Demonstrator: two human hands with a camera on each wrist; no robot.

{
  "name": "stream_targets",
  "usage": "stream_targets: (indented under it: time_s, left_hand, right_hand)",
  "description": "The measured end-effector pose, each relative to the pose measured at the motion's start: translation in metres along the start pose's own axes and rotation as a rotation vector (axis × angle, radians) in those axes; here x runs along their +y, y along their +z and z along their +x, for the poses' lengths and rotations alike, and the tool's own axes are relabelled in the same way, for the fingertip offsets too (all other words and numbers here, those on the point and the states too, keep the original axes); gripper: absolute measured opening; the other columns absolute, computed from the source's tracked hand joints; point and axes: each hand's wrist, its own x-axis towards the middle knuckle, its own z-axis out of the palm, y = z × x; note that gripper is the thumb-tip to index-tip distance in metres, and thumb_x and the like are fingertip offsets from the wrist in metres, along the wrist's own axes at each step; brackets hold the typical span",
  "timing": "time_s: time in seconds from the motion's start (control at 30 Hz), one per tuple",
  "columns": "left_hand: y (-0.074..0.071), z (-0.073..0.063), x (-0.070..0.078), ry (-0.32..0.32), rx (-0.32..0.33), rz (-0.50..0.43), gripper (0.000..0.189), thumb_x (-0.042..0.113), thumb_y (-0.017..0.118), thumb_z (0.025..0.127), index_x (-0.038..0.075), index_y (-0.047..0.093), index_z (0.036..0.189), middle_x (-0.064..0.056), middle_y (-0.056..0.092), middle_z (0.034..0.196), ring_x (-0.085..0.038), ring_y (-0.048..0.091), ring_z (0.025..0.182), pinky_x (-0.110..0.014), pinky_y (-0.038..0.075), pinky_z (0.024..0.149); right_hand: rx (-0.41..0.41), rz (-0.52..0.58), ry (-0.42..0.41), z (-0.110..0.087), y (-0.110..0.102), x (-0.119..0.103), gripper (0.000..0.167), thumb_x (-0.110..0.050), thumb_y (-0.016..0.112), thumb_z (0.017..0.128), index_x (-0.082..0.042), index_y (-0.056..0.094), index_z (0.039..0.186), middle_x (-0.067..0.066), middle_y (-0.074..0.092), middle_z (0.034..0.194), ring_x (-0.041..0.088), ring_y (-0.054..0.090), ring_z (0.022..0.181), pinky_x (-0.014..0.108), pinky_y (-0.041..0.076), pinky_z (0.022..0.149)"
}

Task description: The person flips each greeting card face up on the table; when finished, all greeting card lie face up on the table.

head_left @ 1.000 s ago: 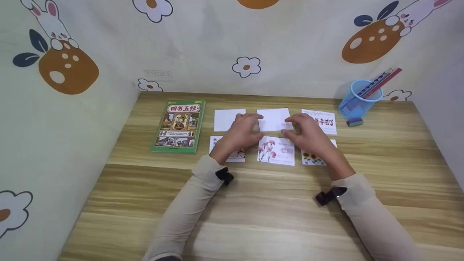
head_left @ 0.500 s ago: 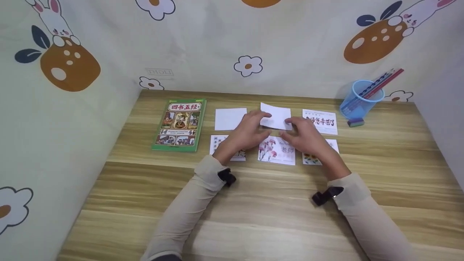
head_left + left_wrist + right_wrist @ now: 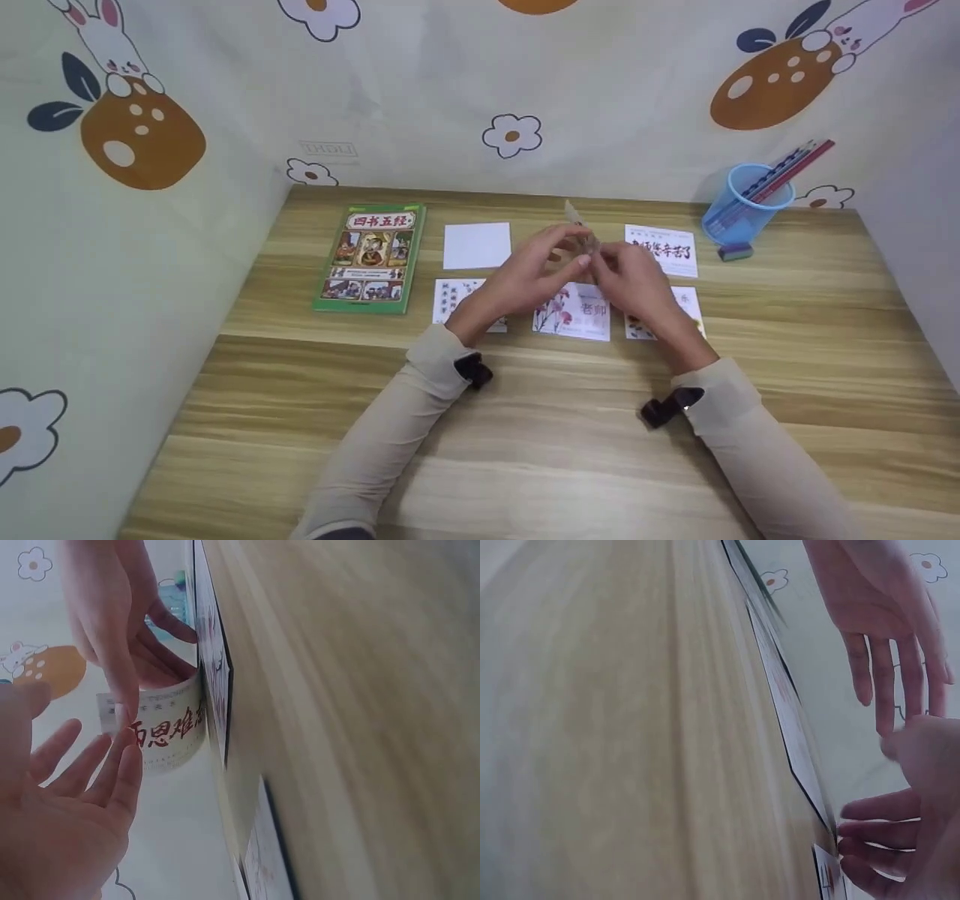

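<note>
A small white card (image 3: 572, 212) stands nearly on edge and slightly bent between my hands, above the middle of the back row. Red Chinese writing covers the card's face in the left wrist view, where my right hand (image 3: 112, 622) pinches it with the other fingers behind. Reaching in from the other side, my left hand (image 3: 529, 274) has its fingertips at the same end of the card. Long, fairly straight fingers show on the left hand (image 3: 889, 622) in the right wrist view. My right hand (image 3: 634, 277) hides part of a sunflower card (image 3: 686, 311). Below both hands lies a pink flower card (image 3: 574, 319).
A blank white card (image 3: 477, 245) and a printed card (image 3: 450, 300) lie left of the hands. Further left is a green-edged book (image 3: 370, 259). A red-lettered card (image 3: 671, 255), an eraser (image 3: 736, 252) and a blue pencil cup (image 3: 739, 214) stand to the right.
The middle back card lay flat with its blank side up, then lifted and bent. Now it stands on edge, and the hands have come together around it.
</note>
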Motion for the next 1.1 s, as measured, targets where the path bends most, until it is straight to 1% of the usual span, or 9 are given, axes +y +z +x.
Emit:
stream_targets:
  time_s: [0.1,0.27,0.33,0.47,0.6,0.7,0.83,0.93,1.1]
  left_hand:
    - [0.002,-0.001,0.0,-0.097,0.019,0.021,0.061,0.03,0.064,0.109,0.008,0.043,0.162,-0.015,0.054,0.161,-0.032,0.06,0.141,-0.045,0.054,0.116]
    - [0.003,-0.002,-0.002,-0.277,0.094,0.073,0.08,0.026,0.072,0.103,0.013,0.026,0.167,-0.018,0.045,0.168,-0.033,0.053,0.15,-0.046,0.047,0.124]
    - [0.003,-0.001,-0.003,-0.289,0.12,0.034,0.075,0.021,0.073,0.102,0.017,0.029,0.163,-0.017,0.05,0.164,-0.032,0.058,0.146,-0.043,0.05,0.121]
    - [0.0,0.001,-0.005,-0.255,0.211,-0.021,0.048,0.012,0.072,0.102,0.015,0.051,0.145,-0.015,0.062,0.143,-0.026,0.071,0.121,-0.033,0.061,0.102]
    - [-0.004,-0.001,-0.005,-0.26,0.279,0.0,0.028,0.011,0.072,0.102,0.008,0.065,0.128,-0.017,0.063,0.127,-0.022,0.067,0.108,-0.029,0.061,0.095]
    - [-0.005,-0.003,-0.006,-0.265,0.259,0.039,0.027,0.014,0.072,0.102,0.007,0.067,0.128,-0.016,0.063,0.126,-0.023,0.066,0.105,-0.03,0.059,0.093]
    - [-0.005,-0.004,-0.008,-0.268,0.196,0.112,0.033,0.02,0.071,0.103,0.005,0.069,0.132,-0.014,0.061,0.132,-0.026,0.065,0.111,-0.035,0.056,0.097]
    - [-0.005,-0.004,-0.008,-0.294,0.13,0.166,0.045,0.024,0.072,0.102,0.002,0.067,0.142,-0.015,0.057,0.148,-0.029,0.061,0.13,-0.038,0.051,0.114]
    - [-0.004,-0.004,-0.008,-0.339,0.012,0.222,0.061,0.026,0.073,0.102,0.0,0.056,0.154,-0.016,0.042,0.169,-0.032,0.042,0.157,-0.043,0.033,0.133]
  right_hand:
    - [0.064,0.077,0.011,0.0,-0.001,0.0,0.053,-0.038,0.047,0.115,0.0,0.077,0.094,0.014,0.071,0.085,0.025,0.057,0.074,0.035,0.043,0.065]
    - [0.041,0.229,-0.01,0.001,-0.001,0.0,0.062,-0.049,0.043,0.115,0.002,0.077,0.104,0.019,0.07,0.094,0.025,0.053,0.081,0.032,0.042,0.07]
    - [-0.005,0.26,-0.018,0.0,0.0,-0.001,0.062,-0.05,0.043,0.115,0.001,0.078,0.108,0.019,0.069,0.095,0.024,0.053,0.08,0.031,0.043,0.07]
    - [-0.054,0.271,-0.02,-0.001,0.001,-0.004,0.06,-0.051,0.047,0.114,0.0,0.079,0.111,0.019,0.071,0.098,0.024,0.059,0.085,0.032,0.049,0.078]
    - [0.003,0.363,-0.009,0.0,-0.001,-0.006,0.051,-0.042,0.064,0.108,-0.005,0.064,0.142,0.016,0.073,0.128,0.027,0.072,0.114,0.037,0.058,0.099]
    - [0.09,0.441,-0.011,0.002,-0.003,-0.005,0.059,-0.031,0.072,0.104,-0.009,0.05,0.155,0.015,0.067,0.144,0.03,0.071,0.127,0.033,0.059,0.104]
    - [0.15,0.342,-0.012,0.002,-0.004,-0.001,0.038,-0.024,0.069,0.106,-0.006,0.067,0.139,0.014,0.072,0.133,0.025,0.071,0.117,0.022,0.055,0.093]
    - [0.114,0.215,-0.015,0.002,-0.003,0.002,0.031,-0.023,0.066,0.107,-0.004,0.076,0.129,0.016,0.073,0.125,0.029,0.067,0.111,0.032,0.052,0.094]
    - [0.008,0.093,-0.027,0.001,-0.001,0.005,0.034,-0.022,0.069,0.105,0.001,0.075,0.129,0.023,0.069,0.131,0.041,0.061,0.124,0.058,0.046,0.111]
